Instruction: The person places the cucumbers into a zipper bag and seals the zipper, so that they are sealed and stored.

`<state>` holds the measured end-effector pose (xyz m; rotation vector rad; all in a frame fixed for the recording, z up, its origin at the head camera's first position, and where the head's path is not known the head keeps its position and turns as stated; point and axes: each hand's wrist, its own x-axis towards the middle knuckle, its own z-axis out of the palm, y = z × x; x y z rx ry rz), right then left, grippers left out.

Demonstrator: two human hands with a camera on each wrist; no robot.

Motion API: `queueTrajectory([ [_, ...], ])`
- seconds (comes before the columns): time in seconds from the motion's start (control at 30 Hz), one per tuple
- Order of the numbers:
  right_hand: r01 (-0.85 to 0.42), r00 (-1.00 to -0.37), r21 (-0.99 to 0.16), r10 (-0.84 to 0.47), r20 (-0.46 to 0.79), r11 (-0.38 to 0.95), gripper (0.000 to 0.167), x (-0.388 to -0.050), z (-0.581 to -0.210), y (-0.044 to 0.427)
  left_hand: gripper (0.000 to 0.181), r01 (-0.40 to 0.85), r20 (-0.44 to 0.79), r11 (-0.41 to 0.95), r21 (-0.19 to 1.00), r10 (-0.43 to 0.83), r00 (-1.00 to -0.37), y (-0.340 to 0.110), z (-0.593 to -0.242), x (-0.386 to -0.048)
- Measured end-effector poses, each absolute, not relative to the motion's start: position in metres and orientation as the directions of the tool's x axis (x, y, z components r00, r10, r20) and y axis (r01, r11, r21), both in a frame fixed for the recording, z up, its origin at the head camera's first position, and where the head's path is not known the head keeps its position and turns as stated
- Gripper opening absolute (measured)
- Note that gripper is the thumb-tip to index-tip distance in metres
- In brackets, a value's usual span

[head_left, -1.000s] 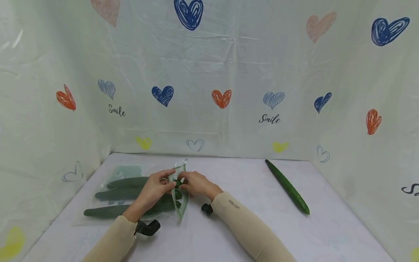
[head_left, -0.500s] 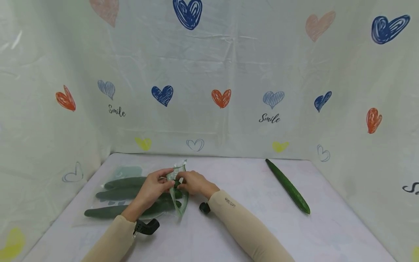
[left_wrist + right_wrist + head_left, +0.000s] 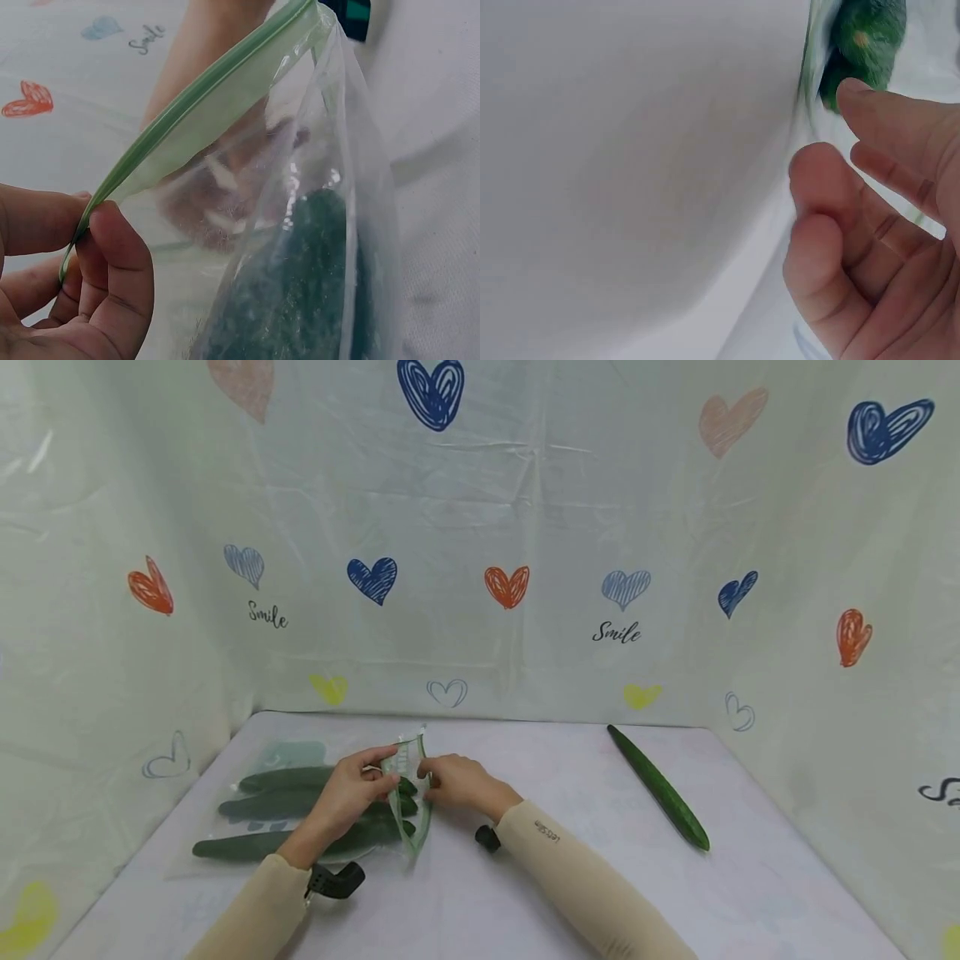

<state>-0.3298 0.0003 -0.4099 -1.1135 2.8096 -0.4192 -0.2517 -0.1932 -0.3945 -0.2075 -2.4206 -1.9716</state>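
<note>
My left hand (image 3: 351, 791) pinches the green-edged rim of a clear zip bag (image 3: 187, 112), between thumb and fingers. The bag lies on its side at the table's left, mouth facing right and held partly open. Inside rest several cucumbers (image 3: 262, 804) side by side, their ends near the mouth; in the right wrist view two dark green cucumber ends (image 3: 866, 37) show. My right hand (image 3: 463, 783) is at the bag's mouth, thumb apart from loosely bent fingers, with nothing between them. Whether it touches the rim I cannot tell.
A loose cucumber (image 3: 660, 789) lies slanted on the right side of the white table (image 3: 540, 760). Behind stands a pale curtain (image 3: 570, 527) printed with hearts. Black wrist cameras sit on both wrists, the left camera (image 3: 337, 880) close to the bag.
My right hand has let go of the cucumber end at the bag's mouth and drawn back to the right. The left hand keeps its pinch on the rim, almost unmoved.
</note>
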Motion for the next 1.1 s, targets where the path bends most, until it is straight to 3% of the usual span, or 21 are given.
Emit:
queueTrajectory([
  [0.2, -0.628, -0.765, -0.252, -0.644, 0.022, 0.737, 0.034, -0.328, -0.401, 0.061, 0.052, 0.124, 0.106, 0.212, 0.969, 0.098, -0.99, -0.192, -0.391, -0.251],
  [0.5, -0.446, -0.893, -0.258, -0.444, 0.067, 0.857, 0.034, -0.33, -0.4, 0.167, 0.051, 0.122, 0.1, 0.215, 0.969, 0.113, -0.989, -0.192, -0.394, -0.248],
  [0.83, -0.388, -0.915, -0.24, -0.341, 0.214, 0.89, 0.039, -0.327, -0.401, 0.258, 0.05, 0.114, 0.092, 0.206, 0.972, 0.111, -0.99, -0.187, -0.399, -0.251],
  [1.1, -0.281, -0.957, -0.29, -0.244, 0.158, 0.915, 0.059, -0.326, -0.408, 0.299, 0.05, 0.103, 0.084, 0.204, 0.973, 0.099, -0.992, -0.185, -0.4, -0.252],
])
